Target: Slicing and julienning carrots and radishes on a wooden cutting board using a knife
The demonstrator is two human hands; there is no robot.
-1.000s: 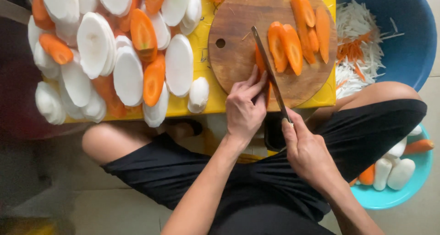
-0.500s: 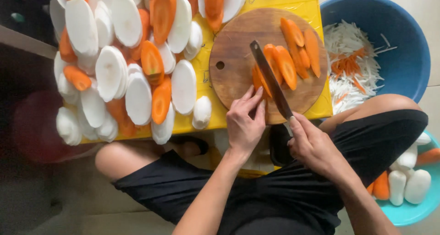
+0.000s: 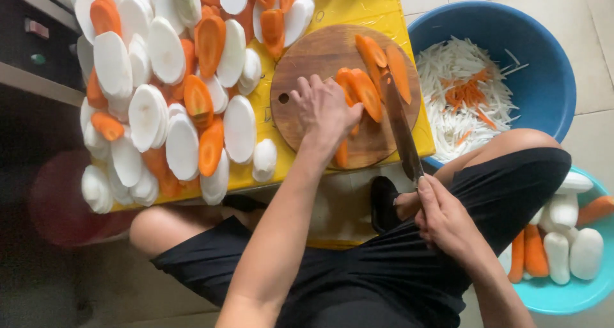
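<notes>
Head view first: since half a second ago my left hand (image 3: 325, 110) has slid onto the round wooden cutting board (image 3: 300, 59), fingers pressed down on the carrot slices (image 3: 361, 91). My right hand (image 3: 444, 222), fist wrapped tight around the handle, has pulled the knife (image 3: 398, 120) back toward me; its blade lies just beside those slices. Yellow plastic sheeting (image 3: 371, 5) covers the table; I see no packages or labels.

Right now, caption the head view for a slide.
Left hand steadies carrot slices on round cutting board; right hand holds knife.
</notes>
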